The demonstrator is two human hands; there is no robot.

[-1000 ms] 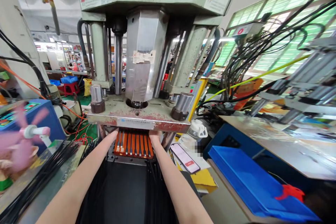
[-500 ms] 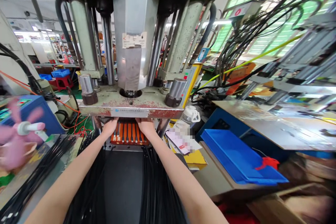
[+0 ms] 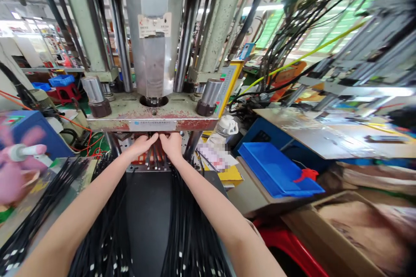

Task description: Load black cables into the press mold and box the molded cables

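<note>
Workshop floor space surrounds a column press; its chipped press platen (image 3: 188, 125) serves as reference for all positions. Head view, the only view: directly below the platen's front edge lies an orange mould plate (image 3: 139, 158), partly covered by the hands. Black cables (image 3: 155, 161) with pale end connectors converge over this plate, their ends toward the wearer. Left hand (image 3: 144, 143) and right hand (image 3: 171, 143) are side by side below the platen, thumbs close together over the cables. Fingers of both hands curl inward; contact is hidden, so whether they are clamped on the cables cannot be told. In front of the platen is a black surface (image 3: 147, 220), flanked by a left cable bundle (image 3: 105, 233) and a right cable bundle (image 3: 191, 229). Right of the platen: a blue tray (image 3: 273, 171).

Handling: the cables are probably light, flexible and prone to tangling. Grip the jacket behind each connector; avoid pulling by the tips.
</note>
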